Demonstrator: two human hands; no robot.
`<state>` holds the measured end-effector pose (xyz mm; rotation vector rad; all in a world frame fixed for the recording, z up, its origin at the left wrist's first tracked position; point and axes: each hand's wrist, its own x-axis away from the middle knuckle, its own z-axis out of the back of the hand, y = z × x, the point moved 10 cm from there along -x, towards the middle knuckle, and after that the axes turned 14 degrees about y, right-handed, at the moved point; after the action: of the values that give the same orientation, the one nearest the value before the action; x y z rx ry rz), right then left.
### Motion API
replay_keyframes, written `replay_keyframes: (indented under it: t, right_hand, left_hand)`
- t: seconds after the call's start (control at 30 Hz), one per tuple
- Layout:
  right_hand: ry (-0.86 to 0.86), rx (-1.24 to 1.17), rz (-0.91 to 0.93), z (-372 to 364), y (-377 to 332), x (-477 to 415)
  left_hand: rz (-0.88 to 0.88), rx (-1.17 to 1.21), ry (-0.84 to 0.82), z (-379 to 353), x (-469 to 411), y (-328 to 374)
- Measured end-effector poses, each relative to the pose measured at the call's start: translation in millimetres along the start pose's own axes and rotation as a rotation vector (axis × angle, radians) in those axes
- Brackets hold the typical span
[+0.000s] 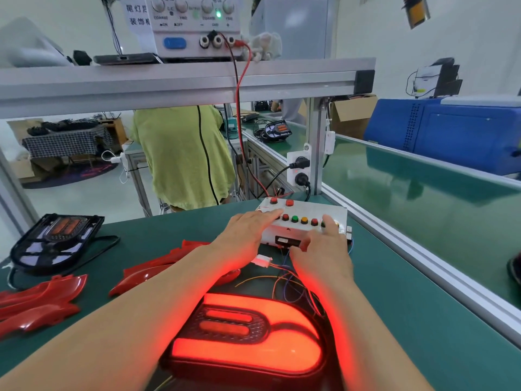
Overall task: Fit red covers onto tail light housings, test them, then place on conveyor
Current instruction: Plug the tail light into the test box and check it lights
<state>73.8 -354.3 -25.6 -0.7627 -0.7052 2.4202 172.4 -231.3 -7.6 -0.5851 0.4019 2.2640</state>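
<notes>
On the green counter (408,306), a big red tail light (248,337) glows. The left hand (248,230) and right hand (324,249) press straight fingers on a white button box (315,210).

The walls (465,38) are white and the floor (70,204) is pale. A long grey metal shelf (169,80) runs across the top, with a metal post (315,142) under it that has a white plug box (298,170) on it. The bench top (394,300) is dark green. Farther back is a small table (64,143) with a checked cloth, and a person in a green shirt (180,153) stands near it. On the right are a cardboard box (352,114) and a big blue machine (465,128).
</notes>
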Motion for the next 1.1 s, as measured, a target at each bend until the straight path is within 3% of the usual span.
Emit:
replay_keyframes:
  t: [0.23, 0.47, 1.1]
  right_hand:
    - [-0.081, 0.051, -0.018, -9.7, 2.8, 1.4]
    - [-0.052, 0.039, -0.006, -5.2, 1.6, -0.3]
    - [-0.058, 0.068, 0.001, -2.1, -2.8, 1.0]
  left_hand:
    - [0.002, 0.032, 0.001, 2.8, 1.5, 1.6]
    - [0.028, 0.124, 0.052, 14.3, 7.1, -2.2]
    - [0.043, 0.081, 0.027, 17.5, 12.2, -4.2]
